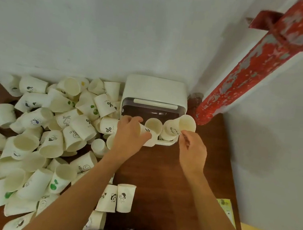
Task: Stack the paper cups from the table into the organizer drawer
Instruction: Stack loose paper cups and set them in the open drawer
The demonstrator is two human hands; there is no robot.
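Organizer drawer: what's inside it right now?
The drawer holds two cups: one in the left hand, open end up, and one tilted, pinched by the right hand. Its floor is hidden.

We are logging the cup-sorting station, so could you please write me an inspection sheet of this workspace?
Surface: dark wooden table.
Job's things: white organizer against the wall, its drawer pulled open; loose paper cups heaped on the left.
Clutter: two upright cups near the front edge; yellow-green leaflet at right.
Hands: left hand grips one cup; right hand pinches another cup.
Cables: nothing seen.
Surroundings: pale wall, peeling red pipe.
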